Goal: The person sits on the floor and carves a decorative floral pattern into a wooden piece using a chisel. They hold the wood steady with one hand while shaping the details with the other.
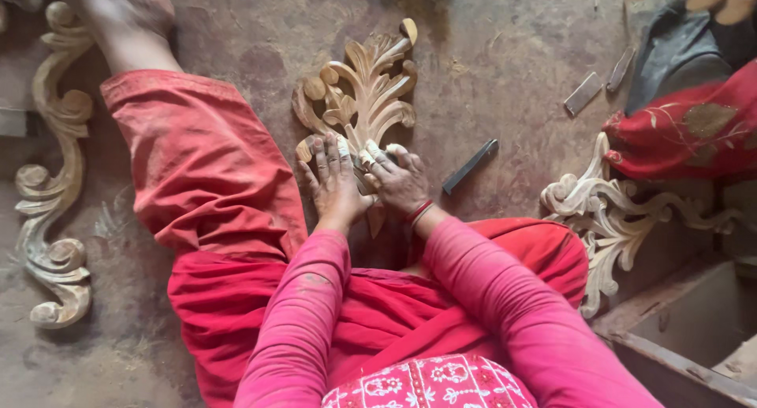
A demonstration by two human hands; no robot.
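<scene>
Both hands on a carved leaf panel lying flat on the floor, mid-floor, just ahead of the person's lap. Left hand flat, palm down, fingers spread and straight, pressing the panel's near end; wrist straight, forearm coming up from the lap. Right hand just beside it, touching, fingers curled over something pale, maybe sandpaper, hard to tell; knuckles up, red bangle at wrist. Dark chisel on floor just right of the right hand, apart. Scroll carving along the left edge, another carving at right. Bent red-trousered leg left of the hands.
</scene>
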